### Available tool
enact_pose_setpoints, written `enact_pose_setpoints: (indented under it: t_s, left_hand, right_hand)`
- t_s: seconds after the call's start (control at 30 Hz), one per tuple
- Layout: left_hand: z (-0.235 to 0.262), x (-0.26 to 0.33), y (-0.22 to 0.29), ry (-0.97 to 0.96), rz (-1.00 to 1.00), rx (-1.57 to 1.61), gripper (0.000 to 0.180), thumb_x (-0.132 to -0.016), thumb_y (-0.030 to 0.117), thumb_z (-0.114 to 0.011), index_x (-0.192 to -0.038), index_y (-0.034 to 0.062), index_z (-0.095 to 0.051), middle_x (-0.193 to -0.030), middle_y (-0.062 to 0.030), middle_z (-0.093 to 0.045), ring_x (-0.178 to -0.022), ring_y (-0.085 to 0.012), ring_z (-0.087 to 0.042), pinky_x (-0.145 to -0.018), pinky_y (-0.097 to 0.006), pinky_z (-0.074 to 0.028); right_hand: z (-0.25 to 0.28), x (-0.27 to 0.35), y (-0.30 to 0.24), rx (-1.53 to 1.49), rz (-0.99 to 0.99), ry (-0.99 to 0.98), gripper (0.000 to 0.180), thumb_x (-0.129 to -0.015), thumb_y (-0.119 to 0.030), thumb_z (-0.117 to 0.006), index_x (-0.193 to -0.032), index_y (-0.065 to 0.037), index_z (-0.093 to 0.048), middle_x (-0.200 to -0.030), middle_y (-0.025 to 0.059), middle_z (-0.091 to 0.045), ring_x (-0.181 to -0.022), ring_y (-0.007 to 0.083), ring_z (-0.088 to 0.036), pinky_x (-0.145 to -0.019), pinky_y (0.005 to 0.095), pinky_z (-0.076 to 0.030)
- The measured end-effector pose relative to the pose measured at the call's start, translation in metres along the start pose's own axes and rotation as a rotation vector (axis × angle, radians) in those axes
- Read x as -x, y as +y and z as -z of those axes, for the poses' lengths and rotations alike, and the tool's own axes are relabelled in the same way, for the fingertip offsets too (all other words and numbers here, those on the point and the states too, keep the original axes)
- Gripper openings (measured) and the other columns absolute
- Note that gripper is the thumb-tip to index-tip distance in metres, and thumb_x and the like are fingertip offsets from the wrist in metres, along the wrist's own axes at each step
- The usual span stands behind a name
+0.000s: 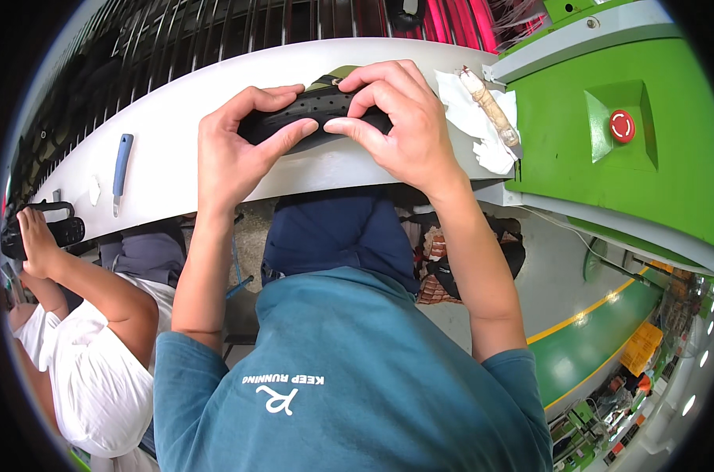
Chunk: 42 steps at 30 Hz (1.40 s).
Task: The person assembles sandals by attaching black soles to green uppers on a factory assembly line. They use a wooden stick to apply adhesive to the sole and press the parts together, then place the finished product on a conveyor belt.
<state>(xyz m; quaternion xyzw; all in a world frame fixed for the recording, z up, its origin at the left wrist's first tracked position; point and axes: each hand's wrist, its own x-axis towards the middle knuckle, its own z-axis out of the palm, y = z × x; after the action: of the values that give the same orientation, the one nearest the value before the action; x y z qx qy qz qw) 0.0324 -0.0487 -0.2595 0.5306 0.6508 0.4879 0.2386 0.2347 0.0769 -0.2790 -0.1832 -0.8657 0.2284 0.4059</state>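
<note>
Your left hand (239,145): closed on the left end of the shoe, thumb on the near edge, fingers on the far side.

Your right hand (408,114): likewise grasping, thumb near, index finger by a small rivet-like fastener.

Black perforated shoe (325,106), clog-like in form: one, between your two hands, above the bench (168,141); contact with the bench top is hidden. Olive-green section (343,71) shows along its far side. Risk: uneven thumb pressure could twist or crease it, or let the flexible-looking rim spring out of your grip. Fingertips crowd the fastener and may be pinched.

Tape-wrapped stick tool (490,106): one, right of your right hand, lying on crumpled white paper (455,98). Risk: a swing of your right wrist could drag the paper and roll the tool off the edge.

Blue-handled knife (121,167): one, well left of your left hand, blade toward the near edge, seemingly bare. Risk: a careless reach from you or your neighbour could end in a cut.

Green machine housing (546,102): right, with red stop button (622,126). Risk: a stray elbow might press it.

Co-worker's hand (38,240): far left, against a black strapped clog (70,230); its grip is unclear.
</note>
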Motion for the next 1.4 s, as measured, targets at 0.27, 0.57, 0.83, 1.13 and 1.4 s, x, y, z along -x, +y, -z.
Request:
enact_pose_setpoints:
  t_s: [0.27, 0.57, 0.83, 1.13, 1.4]
  left_hand:
    - [-0.005, -0.002, -0.014, 0.043, -0.212, -0.113, 0.038, -0.075, 0.014, -0.097, -0.101, -0.0030, -0.075, -0.111, -0.0160, -0.081, -0.109, -0.0257, -0.078, -0.097, -0.036, -0.061]
    - [-0.012, -0.009, -0.001, 0.054, -0.244, -0.216, 0.032, -0.077, 0.010, -0.095, -0.101, -0.0027, -0.077, -0.104, -0.0131, -0.080, -0.102, -0.0233, -0.076, -0.094, -0.034, -0.059]
    - [-0.012, -0.020, 0.001, 0.024, -0.271, -0.217, 0.031, -0.073, 0.011, -0.097, -0.092, -0.0030, -0.075, -0.093, -0.0100, -0.077, -0.089, -0.0241, -0.074, -0.084, -0.034, -0.058]
    - [-0.015, 0.008, -0.002, 0.066, -0.461, -0.307, 0.036, -0.064, 0.012, -0.100, -0.086, 0.0009, -0.073, -0.095, -0.0088, -0.076, -0.090, -0.0240, -0.072, -0.079, -0.034, -0.059]
    - [-0.023, 0.015, -0.007, 0.146, -0.499, -0.318, 0.043, -0.060, 0.018, -0.104, -0.084, 0.0033, -0.072, -0.095, -0.0070, -0.075, -0.085, -0.0218, -0.070, -0.071, -0.033, -0.058]
  right_hand:
    - [-0.007, 0.005, 0.003, 0.048, 0.052, 0.053, 0.033, -0.074, -0.024, -0.092, -0.081, -0.008, -0.063, -0.103, -0.0004, -0.069, -0.100, 0.0234, -0.065, -0.073, 0.0385, -0.057]
    - [0.011, -0.007, 0.005, 0.043, -0.064, -0.117, 0.029, -0.070, -0.020, -0.093, -0.081, -0.009, -0.067, -0.110, -0.0031, -0.071, -0.104, 0.0256, -0.065, -0.084, 0.0390, -0.057]
    - [0.015, -0.018, 0.012, -0.115, -0.408, -0.207, 0.049, -0.060, -0.017, -0.103, -0.088, -0.003, -0.066, -0.113, 0.0068, -0.071, -0.102, 0.0208, -0.073, -0.090, 0.0344, -0.062]
    - [0.027, 0.024, 0.018, 0.116, -0.119, -0.054, 0.093, -0.056, -0.043, -0.105, -0.134, -0.008, -0.067, -0.135, 0.0099, -0.062, -0.130, 0.0330, -0.062, -0.111, 0.0455, -0.053]
    - [0.029, 0.036, 0.032, 0.094, -0.073, -0.089, 0.103, -0.056, -0.058, -0.101, -0.139, -0.010, -0.066, -0.134, 0.0122, -0.060, -0.126, 0.0359, -0.058, -0.108, 0.0484, -0.051]
